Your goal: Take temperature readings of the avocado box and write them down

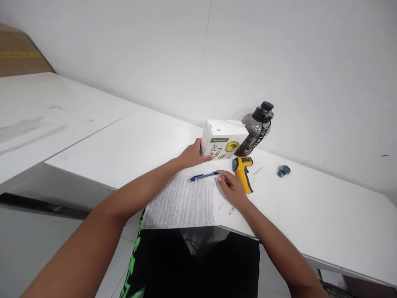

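Note:
My left hand is closed on the left side of a white carton with avocado pictures, its thumb across the front and the other fingers partly hidden. The carton stands upright on the table. Over a sheet of paper covered in dense handwriting, my right hand pinches the right end of a blue pen. The pen points left, lying along the paper's upper part. Just right of that hand is a yellow infrared thermometer, lying on the table.
Behind the carton, a dark translucent bottle leans against the wall. A blue wristwatch lies on the white table to the right. At the far left is a cardboard box with yellow tape. The table's front edge runs before my lap.

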The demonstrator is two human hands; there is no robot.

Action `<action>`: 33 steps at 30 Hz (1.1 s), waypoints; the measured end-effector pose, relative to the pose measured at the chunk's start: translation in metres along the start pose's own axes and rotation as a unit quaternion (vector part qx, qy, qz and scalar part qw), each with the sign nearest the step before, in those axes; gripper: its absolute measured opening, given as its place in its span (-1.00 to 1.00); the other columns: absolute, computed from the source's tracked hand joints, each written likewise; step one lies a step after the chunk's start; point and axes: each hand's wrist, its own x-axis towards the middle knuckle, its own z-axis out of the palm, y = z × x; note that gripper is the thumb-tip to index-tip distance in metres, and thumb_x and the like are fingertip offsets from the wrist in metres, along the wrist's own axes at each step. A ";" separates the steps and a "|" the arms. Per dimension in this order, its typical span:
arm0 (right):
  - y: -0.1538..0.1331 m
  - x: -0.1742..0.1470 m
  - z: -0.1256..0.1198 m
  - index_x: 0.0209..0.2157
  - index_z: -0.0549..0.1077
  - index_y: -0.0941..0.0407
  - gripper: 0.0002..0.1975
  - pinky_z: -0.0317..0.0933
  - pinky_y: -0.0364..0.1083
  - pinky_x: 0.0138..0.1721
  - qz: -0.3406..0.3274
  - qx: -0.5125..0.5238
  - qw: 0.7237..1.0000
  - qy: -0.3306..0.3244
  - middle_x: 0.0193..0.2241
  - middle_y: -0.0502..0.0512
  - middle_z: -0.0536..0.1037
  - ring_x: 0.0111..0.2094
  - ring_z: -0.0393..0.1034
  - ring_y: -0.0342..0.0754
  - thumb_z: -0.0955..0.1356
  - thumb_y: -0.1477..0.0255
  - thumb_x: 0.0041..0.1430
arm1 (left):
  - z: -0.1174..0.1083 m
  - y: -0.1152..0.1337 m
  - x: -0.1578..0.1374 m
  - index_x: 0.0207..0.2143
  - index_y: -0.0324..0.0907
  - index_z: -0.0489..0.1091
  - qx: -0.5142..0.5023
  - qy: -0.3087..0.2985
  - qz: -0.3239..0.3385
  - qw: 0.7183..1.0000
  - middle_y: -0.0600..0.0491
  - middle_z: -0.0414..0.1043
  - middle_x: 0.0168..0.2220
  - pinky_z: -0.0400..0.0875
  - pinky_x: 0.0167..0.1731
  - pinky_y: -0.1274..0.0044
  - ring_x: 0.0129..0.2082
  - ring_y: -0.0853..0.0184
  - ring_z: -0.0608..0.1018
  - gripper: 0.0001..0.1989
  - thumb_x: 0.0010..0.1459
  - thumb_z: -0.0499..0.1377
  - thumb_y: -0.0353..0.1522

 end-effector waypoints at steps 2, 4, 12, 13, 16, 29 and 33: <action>-0.003 -0.003 -0.007 -0.03 0.66 0.06 -0.59 0.32 -0.05 -0.36 -0.061 -0.056 0.996 -0.019 -0.45 0.09 0.59 -0.52 0.37 -0.05 0.29 0.15 0.36 | 0.000 0.000 0.000 0.23 -0.09 0.13 -0.001 -0.001 0.000 1.000 -0.25 0.44 0.29 0.55 0.07 0.08 0.22 -0.17 0.56 -0.10 0.02 0.36 0.16; -0.003 -0.006 -0.017 -0.05 0.68 0.06 -0.58 0.32 -0.04 -0.31 -0.095 -0.131 0.987 -0.015 -0.48 0.12 0.59 -0.48 0.42 -0.01 0.29 0.13 0.39 | 0.000 -0.001 0.000 0.23 -0.09 0.13 -0.003 -0.003 -0.003 1.000 -0.25 0.43 0.29 0.54 0.09 0.08 0.23 -0.16 0.55 -0.09 0.02 0.35 0.17; 0.017 0.002 -0.048 0.25 0.46 0.25 -0.28 0.35 0.16 -0.13 0.171 -0.339 0.920 0.095 -0.01 0.54 0.61 -0.03 0.54 0.40 0.44 0.05 0.23 | 0.000 -0.005 0.003 0.26 -0.12 0.13 0.000 -0.004 -0.011 1.000 -0.26 0.46 0.26 0.56 0.06 0.08 0.22 -0.17 0.56 -0.06 0.01 0.36 0.16; 0.019 0.004 -0.050 0.26 0.45 0.25 -0.25 0.36 0.16 -0.12 0.206 -0.314 0.924 0.075 0.03 0.54 0.61 -0.01 0.55 0.40 0.47 0.06 0.19 | -0.001 -0.005 0.003 0.26 -0.11 0.12 -0.001 -0.003 -0.008 1.000 -0.26 0.46 0.26 0.55 0.06 0.08 0.23 -0.17 0.55 -0.06 0.01 0.36 0.16; 0.020 0.008 -0.055 0.25 0.45 0.20 -0.27 0.38 0.15 -0.07 0.272 -0.231 0.933 0.039 0.12 0.48 0.59 0.04 0.55 0.37 0.50 0.13 0.12 | -0.001 -0.006 0.003 0.27 -0.10 0.12 -0.012 -0.001 -0.003 1.000 -0.25 0.45 0.28 0.54 0.08 0.07 0.24 -0.18 0.54 -0.06 0.02 0.38 0.14; 0.011 -0.003 -0.076 0.08 0.49 0.03 -0.36 0.44 0.06 -0.10 0.102 0.283 0.952 -0.061 -0.07 0.16 0.66 -0.21 0.55 0.04 0.59 0.20 -0.05 | 0.001 -0.021 0.021 0.07 -0.17 0.33 -0.314 0.040 -0.037 0.948 -0.24 0.48 0.25 0.51 0.22 0.09 0.22 -0.03 0.58 -0.13 -0.20 0.59 -0.03; 0.013 -0.003 -0.069 -0.08 0.53 0.04 -0.49 0.41 0.01 -0.25 0.053 0.323 0.943 -0.056 -0.14 0.17 0.67 -0.34 0.49 -0.01 0.57 0.07 0.01 | 0.004 -0.014 0.017 0.01 -0.22 0.37 -0.372 0.058 -0.026 0.926 -0.25 0.56 0.16 0.52 0.18 0.06 0.13 -0.04 0.63 -0.15 -0.21 0.57 0.03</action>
